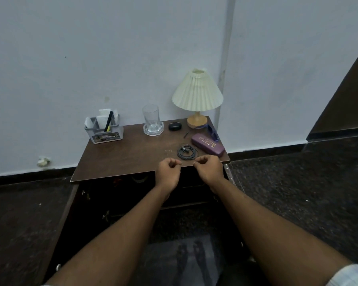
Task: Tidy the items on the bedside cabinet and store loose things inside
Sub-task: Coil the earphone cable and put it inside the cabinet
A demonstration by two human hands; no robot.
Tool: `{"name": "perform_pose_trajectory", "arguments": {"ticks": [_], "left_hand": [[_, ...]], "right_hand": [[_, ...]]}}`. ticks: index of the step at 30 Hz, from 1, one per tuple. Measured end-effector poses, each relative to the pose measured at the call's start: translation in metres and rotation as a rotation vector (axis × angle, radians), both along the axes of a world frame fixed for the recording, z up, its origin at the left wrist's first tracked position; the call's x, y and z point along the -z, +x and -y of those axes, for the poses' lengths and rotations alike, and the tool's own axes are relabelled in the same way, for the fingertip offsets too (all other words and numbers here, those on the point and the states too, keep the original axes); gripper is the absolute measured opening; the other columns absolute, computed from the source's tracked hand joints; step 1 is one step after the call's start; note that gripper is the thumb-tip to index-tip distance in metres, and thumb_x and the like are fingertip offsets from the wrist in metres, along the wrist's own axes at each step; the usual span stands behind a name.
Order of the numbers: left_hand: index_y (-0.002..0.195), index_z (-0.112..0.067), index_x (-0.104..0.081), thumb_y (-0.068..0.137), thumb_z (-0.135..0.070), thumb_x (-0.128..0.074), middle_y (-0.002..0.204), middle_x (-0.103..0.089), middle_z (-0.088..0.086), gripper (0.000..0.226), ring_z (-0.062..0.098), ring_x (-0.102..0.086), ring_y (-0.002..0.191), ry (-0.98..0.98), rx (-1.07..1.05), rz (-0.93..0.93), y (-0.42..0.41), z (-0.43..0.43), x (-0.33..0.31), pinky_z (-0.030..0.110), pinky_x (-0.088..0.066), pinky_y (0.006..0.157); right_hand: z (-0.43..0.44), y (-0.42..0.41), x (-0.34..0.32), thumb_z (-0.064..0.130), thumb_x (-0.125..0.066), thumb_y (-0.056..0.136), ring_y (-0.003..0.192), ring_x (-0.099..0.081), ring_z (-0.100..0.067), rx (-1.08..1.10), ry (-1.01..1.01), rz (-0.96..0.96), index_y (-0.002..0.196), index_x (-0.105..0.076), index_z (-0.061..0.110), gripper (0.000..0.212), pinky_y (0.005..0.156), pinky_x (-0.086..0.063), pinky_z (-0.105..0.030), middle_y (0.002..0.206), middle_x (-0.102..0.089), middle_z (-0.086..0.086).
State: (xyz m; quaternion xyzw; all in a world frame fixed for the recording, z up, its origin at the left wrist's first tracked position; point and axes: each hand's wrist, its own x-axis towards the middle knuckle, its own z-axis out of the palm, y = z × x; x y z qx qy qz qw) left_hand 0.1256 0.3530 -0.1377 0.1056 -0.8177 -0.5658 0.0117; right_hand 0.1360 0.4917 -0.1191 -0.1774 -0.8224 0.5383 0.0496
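Left hand, right hand curled, seemingly empty, at tabletop front edge; earphones could be swept off by careless reach.

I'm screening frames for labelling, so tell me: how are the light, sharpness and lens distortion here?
In the head view the light is dim and flat, leaving the cabinet interior nearly black; wide-angle warp bends the skirting board and slants the wall pipe; print on the purple case is too soft to read, and whether the left hand or right hand pinches anything cannot be resolved.
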Motion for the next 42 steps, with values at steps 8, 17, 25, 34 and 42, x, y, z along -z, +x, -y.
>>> {"name": "perform_pose_trajectory", "arguments": {"ticks": [8,17,25,34,42], "left_hand": [[0.105,-0.02,-0.07,0.083,-0.016,-0.067,0.111,-0.067,0.003,0.023,0.018,-0.063,0.103,-0.214,-0.012,-0.077,-0.053,-0.013,-0.013,0.029,-0.05,0.093],[0.131,-0.012,-0.059,0.085,-0.022,-0.067,0.13,-0.061,0.005,0.048,0.02,-0.06,0.115,-0.11,0.005,0.089,-0.08,-0.008,0.017,0.031,-0.045,0.104],[0.128,-0.016,-0.062,0.049,-0.054,-0.069,0.124,-0.064,0.004,0.088,0.021,-0.062,0.113,-0.099,0.06,0.12,-0.114,-0.004,0.049,0.039,-0.048,0.104],[0.13,-0.005,-0.06,0.068,-0.032,-0.075,0.12,-0.066,0.0,0.07,0.017,-0.061,0.112,-0.06,0.089,0.098,-0.091,-0.011,0.025,0.033,-0.045,0.107],[0.11,-0.015,-0.066,0.082,-0.011,-0.071,0.095,-0.061,-0.004,0.029,0.018,-0.06,0.098,-0.071,0.073,0.082,-0.079,-0.011,0.023,0.032,-0.047,0.096]], "right_hand": [[0.007,-0.035,0.006,0.027,-0.076,0.083,0.104,-0.064,-0.027,0.052,0.166,0.064,0.117,-0.067,0.005,0.041,0.076,-0.042,-0.022,0.117,-0.067,-0.012],[0.014,-0.053,0.01,0.037,-0.065,0.091,0.106,-0.061,-0.033,-0.008,0.37,0.169,0.114,-0.063,0.003,0.042,0.077,-0.047,-0.034,0.124,-0.055,-0.016],[0.021,-0.056,0.002,0.039,-0.066,0.09,0.105,-0.065,-0.031,-0.013,0.455,0.208,0.11,-0.065,0.008,0.037,0.077,-0.049,-0.033,0.117,-0.066,-0.015],[0.028,-0.059,0.003,0.034,-0.065,0.09,0.106,-0.066,-0.028,0.045,0.579,0.215,0.109,-0.064,0.015,0.026,0.077,-0.05,-0.033,0.116,-0.067,-0.01],[0.027,-0.059,0.007,0.029,-0.068,0.088,0.104,-0.066,-0.029,0.05,0.514,0.211,0.107,-0.067,0.015,0.024,0.079,-0.052,-0.035,0.114,-0.068,-0.009]]}}
